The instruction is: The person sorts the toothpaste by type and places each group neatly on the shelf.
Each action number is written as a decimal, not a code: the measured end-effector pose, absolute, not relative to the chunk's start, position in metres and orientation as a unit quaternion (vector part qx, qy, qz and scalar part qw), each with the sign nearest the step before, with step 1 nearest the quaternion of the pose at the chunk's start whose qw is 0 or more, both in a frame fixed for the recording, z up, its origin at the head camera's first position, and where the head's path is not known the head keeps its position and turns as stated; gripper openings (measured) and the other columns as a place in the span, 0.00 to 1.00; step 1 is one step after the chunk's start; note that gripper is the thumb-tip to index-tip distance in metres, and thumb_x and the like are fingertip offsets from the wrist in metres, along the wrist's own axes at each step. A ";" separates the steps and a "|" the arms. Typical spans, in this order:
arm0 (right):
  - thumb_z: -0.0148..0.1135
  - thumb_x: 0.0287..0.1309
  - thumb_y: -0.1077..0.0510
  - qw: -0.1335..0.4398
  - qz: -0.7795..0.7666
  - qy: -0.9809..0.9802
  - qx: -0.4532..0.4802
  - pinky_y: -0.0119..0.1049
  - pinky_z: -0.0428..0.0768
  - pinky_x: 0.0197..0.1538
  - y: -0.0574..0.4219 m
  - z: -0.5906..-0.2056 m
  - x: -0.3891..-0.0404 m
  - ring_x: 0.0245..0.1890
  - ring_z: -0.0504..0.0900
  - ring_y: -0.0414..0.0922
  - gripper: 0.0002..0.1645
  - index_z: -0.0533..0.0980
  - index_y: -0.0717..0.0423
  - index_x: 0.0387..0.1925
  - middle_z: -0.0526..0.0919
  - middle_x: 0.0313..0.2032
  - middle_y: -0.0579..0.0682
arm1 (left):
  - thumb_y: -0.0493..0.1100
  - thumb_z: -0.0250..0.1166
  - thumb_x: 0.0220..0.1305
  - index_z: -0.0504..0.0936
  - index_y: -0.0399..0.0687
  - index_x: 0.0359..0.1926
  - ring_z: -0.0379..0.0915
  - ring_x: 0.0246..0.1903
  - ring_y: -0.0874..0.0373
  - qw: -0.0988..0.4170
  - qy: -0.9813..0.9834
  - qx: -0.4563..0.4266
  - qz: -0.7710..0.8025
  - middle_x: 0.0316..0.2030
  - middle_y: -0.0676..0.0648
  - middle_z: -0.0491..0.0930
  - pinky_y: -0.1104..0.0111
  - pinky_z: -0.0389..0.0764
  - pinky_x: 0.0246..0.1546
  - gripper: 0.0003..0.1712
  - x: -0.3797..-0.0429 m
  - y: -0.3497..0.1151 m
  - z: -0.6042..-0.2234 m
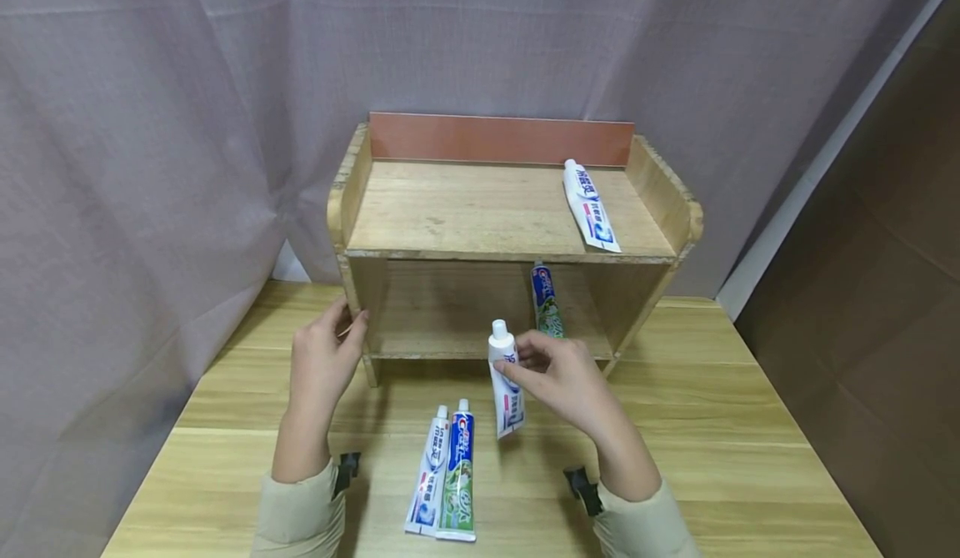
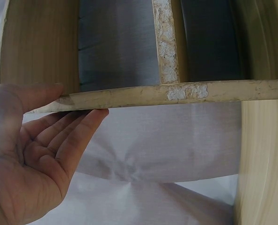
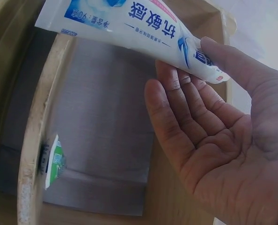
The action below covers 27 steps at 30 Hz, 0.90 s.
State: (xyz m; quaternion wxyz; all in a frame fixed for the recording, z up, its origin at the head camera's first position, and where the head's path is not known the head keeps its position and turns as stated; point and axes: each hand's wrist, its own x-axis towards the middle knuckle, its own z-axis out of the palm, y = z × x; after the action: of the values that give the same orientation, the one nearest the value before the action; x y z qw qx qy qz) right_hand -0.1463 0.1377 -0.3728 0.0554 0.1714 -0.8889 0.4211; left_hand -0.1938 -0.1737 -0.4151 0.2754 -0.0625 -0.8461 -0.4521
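In the head view my right hand (image 1: 564,381) pinches a white toothpaste tube (image 1: 508,408) between thumb and fingers, cap up, in front of the lower shelf. The right wrist view shows the tube's blue and red print. My left hand (image 1: 324,359) grips the front edge of the left side panel (image 2: 129,96) of a small wooden shelf unit (image 1: 457,208), thumb on one face and fingers on the other. A blue-and-green toothpaste tube (image 1: 546,298) lies on the lower shelf at the right. Another white tube (image 1: 589,206) lies on the top shelf, also at the right.
On the wooden table (image 1: 712,424), a white tube (image 1: 427,483) and a blue-and-green tube (image 1: 459,479) lie side by side in front of the unit. A grey curtain (image 1: 480,32) hangs behind. A brown panel (image 1: 877,233) stands at the right.
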 end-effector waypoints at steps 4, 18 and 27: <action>0.75 0.57 0.53 0.058 0.418 -0.891 0.168 0.28 0.88 0.38 0.138 -0.368 -0.147 0.34 0.86 0.38 0.13 0.83 0.53 0.41 0.88 0.36 0.46 | 0.40 0.65 0.70 0.82 0.38 0.56 0.85 0.46 0.43 0.275 -0.847 -0.065 -0.451 0.46 0.36 0.86 0.61 0.89 0.41 0.17 -0.194 -0.174 -0.415; 0.75 0.57 0.52 0.078 0.409 -0.892 0.179 0.29 0.88 0.36 0.140 -0.358 -0.150 0.33 0.86 0.37 0.13 0.84 0.53 0.41 0.88 0.35 0.45 | 0.40 0.65 0.70 0.82 0.37 0.56 0.85 0.46 0.42 0.277 -0.846 -0.065 -0.452 0.47 0.35 0.85 0.61 0.89 0.42 0.17 -0.193 -0.174 -0.413; 0.76 0.56 0.49 0.092 0.395 -0.899 0.166 0.30 0.88 0.36 0.140 -0.353 -0.151 0.33 0.86 0.36 0.13 0.84 0.50 0.39 0.88 0.34 0.42 | 0.40 0.65 0.69 0.82 0.38 0.56 0.85 0.46 0.43 0.278 -0.846 -0.068 -0.449 0.46 0.35 0.85 0.62 0.89 0.41 0.17 -0.194 -0.174 -0.415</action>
State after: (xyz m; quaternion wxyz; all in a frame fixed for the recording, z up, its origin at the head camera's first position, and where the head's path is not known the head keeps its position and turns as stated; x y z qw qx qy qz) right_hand -0.1508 0.1400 -0.3528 0.0915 0.1661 -0.8988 0.3952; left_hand -0.1941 -0.1737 -0.4153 0.2784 -0.0683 -0.8461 -0.4493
